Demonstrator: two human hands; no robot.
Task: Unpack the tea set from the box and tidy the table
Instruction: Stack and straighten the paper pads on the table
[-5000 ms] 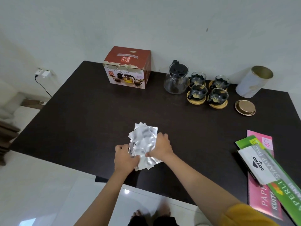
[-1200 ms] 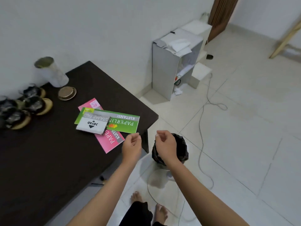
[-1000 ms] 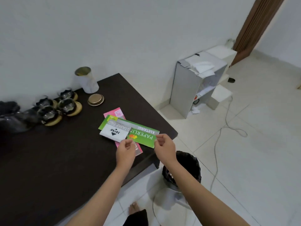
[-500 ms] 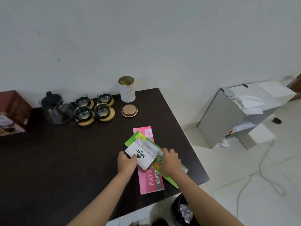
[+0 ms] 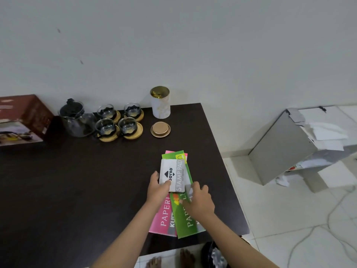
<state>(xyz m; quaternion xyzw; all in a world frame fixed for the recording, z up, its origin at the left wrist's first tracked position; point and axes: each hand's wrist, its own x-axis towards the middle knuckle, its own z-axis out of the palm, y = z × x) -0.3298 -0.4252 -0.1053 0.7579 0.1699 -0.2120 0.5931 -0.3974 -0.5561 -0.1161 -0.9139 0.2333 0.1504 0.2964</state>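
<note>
Tea set [image 5: 108,120] lined up by the wall, hands on the papers

Both arms reach forward over the dark table [image 5: 77,190], well clear of the teapot and cups at the back; left hand [image 5: 158,187] grips the near edge of a white stamp pad box [image 5: 171,174], thumb on top, right hand [image 5: 199,200] rests loosely curled fingers on the green booklet [image 5: 183,215]

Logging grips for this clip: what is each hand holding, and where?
Left hand grips the stamp pad box at its near left corner, thumb on top. Right hand rests on the green booklet; a grip cannot be told.
</note>
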